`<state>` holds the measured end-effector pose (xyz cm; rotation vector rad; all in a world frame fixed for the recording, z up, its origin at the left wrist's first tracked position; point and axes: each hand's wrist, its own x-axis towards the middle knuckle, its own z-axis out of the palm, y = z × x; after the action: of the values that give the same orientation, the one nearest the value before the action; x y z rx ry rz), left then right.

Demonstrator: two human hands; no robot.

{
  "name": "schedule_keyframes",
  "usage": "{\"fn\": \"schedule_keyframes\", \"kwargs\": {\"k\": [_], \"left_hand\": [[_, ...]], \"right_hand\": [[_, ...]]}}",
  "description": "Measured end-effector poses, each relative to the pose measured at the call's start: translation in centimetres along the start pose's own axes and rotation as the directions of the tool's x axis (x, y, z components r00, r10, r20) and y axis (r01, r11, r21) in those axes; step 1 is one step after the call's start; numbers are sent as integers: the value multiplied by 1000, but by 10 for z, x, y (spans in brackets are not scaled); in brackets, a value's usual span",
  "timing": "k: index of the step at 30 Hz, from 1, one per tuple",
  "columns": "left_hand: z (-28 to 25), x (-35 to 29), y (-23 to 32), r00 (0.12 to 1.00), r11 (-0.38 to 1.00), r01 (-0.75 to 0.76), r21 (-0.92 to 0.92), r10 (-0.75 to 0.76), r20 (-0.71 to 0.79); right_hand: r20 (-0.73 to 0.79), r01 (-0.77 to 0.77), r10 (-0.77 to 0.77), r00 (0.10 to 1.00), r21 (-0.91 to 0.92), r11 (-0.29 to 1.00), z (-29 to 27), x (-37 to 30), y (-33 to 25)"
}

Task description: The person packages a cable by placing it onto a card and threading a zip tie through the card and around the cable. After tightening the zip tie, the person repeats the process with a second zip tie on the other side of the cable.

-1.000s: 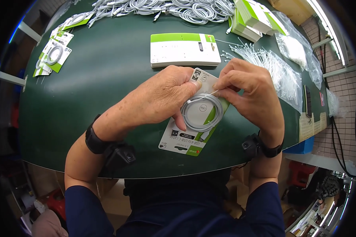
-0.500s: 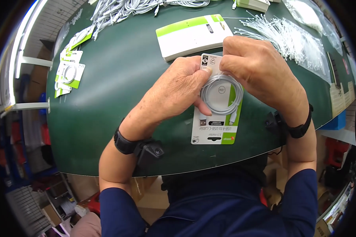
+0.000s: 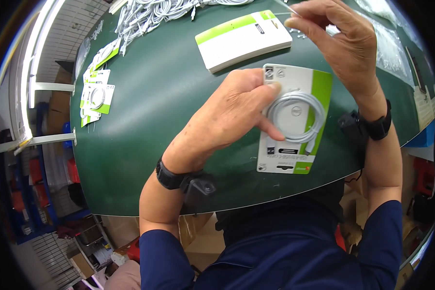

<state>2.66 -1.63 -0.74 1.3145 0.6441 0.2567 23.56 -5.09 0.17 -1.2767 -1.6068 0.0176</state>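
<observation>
My left hand [image 3: 239, 108] grips a white and green packaging card [image 3: 319, 96] by its left edge, thumb on top. A coiled light-grey USB cable [image 3: 319, 112] lies against the card, its plugs toward the near end. One of my left fingers reaches across the coil's lower left. Off the card, up at the far right, my right hand [image 3: 340, 41] pinches a thin white cable tie [image 3: 286, 6] between thumb and fingers. The far end of that tie runs out of the picture.
A stack of flat white and green cards [image 3: 246, 43] lies beyond my hands. Bundled grey cables [image 3: 154, 14] are heaped at the far left. Carded cables [image 3: 97, 99] lie at the left edge of the green table [image 3: 145, 154]. Bagged white cable ties [image 3: 394, 53] spread at the far right.
My right hand has left the card and moved up and away to the right, now with a cable tie in its fingers. My left hand still holds the card, which is tilted slightly.
</observation>
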Motion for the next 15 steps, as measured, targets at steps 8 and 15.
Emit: {"fn": "schedule_keyframes", "kwargs": {"k": [8,15], "left_hand": [[-12,-8,5,998,997,-52,61,54,-32],[-9,-21,20,983,984,-128,122,143,-119]], "right_hand": [[25,-146,145,989,256,956,-4,-12,22],[55,45,-58,997,211,976,-14,-10,19]]}}
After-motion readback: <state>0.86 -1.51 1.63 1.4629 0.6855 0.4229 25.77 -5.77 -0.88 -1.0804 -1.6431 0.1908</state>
